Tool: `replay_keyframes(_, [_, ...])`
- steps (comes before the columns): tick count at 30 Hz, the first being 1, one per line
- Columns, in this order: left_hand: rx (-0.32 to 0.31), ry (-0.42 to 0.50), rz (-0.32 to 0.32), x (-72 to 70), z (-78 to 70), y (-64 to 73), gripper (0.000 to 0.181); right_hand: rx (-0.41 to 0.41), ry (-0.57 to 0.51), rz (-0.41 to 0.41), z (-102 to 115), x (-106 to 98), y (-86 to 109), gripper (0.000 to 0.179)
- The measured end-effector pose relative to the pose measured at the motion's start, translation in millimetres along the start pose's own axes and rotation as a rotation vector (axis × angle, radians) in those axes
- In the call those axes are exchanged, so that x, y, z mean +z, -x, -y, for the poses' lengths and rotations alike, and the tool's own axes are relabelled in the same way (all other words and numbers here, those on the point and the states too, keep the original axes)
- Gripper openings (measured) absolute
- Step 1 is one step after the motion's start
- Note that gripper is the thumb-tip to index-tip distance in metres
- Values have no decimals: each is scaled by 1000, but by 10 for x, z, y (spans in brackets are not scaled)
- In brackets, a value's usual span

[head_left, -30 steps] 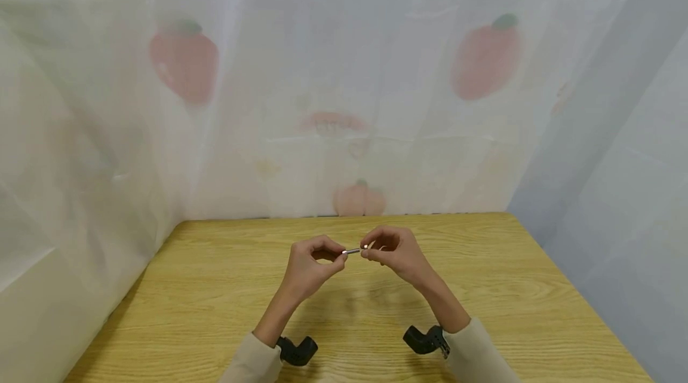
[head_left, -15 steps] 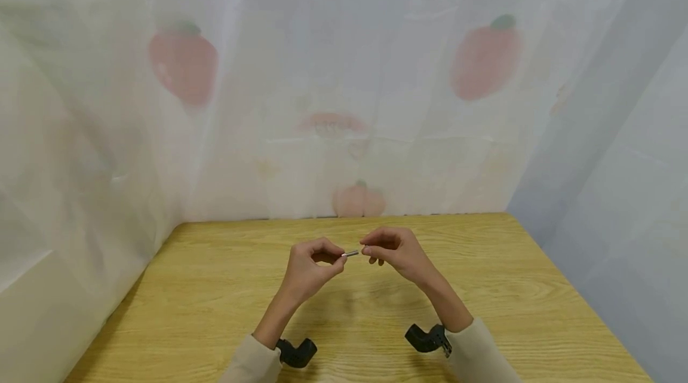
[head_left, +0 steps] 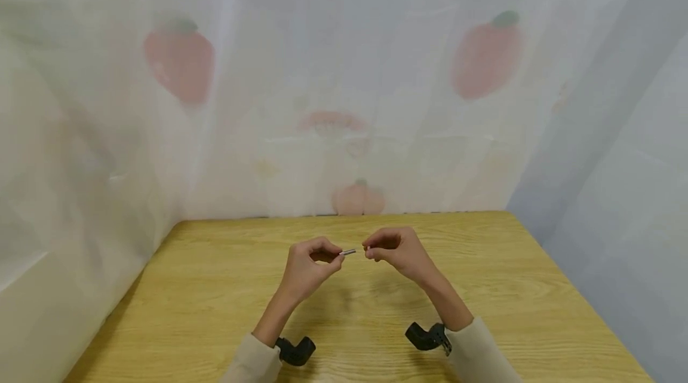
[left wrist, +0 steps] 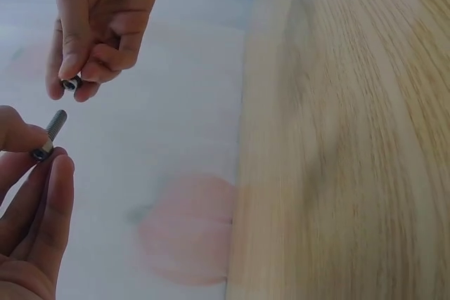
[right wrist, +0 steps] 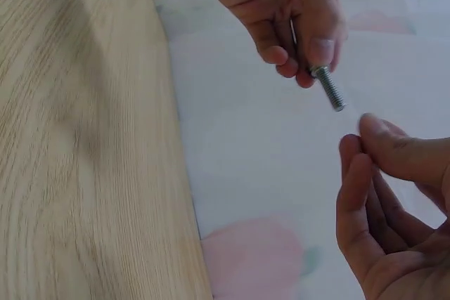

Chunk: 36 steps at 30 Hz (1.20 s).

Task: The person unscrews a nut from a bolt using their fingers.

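Note:
Between thumb and fingers my left hand (head_left: 307, 267) pinches a silver bolt (right wrist: 330, 90) by its head. The threaded shank (left wrist: 56, 124) points toward the other hand. My right hand (head_left: 400, 254) pinches a small metal nut (left wrist: 71, 84) at the fingertips, its hole showing in the left wrist view. A short gap lies between the bolt's tip and the nut. In the right wrist view the nut is hidden behind the right fingers (right wrist: 358, 166). Both hands are held up over the wooden table.
The light wooden table (head_left: 215, 299) stretches below, with its back edge against a pale curtain (head_left: 408, 150) printed with strawberries. Black wrist cameras (head_left: 297, 351) stick out inward from both beige sleeves (head_left: 478, 347).
A second ago the bolt's tip was at the right fingertips. The right hand has since drawn slightly right with the nut, the left slightly left with the bolt, leaving a gap.

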State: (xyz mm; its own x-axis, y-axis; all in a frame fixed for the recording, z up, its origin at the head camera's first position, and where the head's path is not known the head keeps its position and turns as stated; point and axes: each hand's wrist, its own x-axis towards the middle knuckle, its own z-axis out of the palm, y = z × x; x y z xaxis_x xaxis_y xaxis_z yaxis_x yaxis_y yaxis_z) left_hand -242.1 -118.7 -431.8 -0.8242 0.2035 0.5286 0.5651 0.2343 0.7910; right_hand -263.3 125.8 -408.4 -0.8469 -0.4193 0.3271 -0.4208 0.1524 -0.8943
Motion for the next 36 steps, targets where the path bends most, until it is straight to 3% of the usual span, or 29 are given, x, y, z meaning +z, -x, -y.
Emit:
replay_keyframes(3, [-42,-26,6,7,65,-31,4,65,-9,31,20,-24,8,18])
replay_keyframes(10, [-172,-140,82,-35,358,-206,4,88,-2,43,15,-83,31,25])
replay_keyframes(17, [-227,-318,188,-167,683,-392,4,118,0,0,-26,-103,4,25])
replay_keyframes(26, [-208,-451,275,-217,1004,-470,9,145,-2,-71,-48,-121,21,25])
replay_keyframes(31, [-223,-508,332,-244,1062,-468,10,163,-8,-80,-53,-125,26,25])
replay_keyframes(36, [-188,-543,355,-242,1057,-487,9,165,-9,-74,-65,-109,4,25])
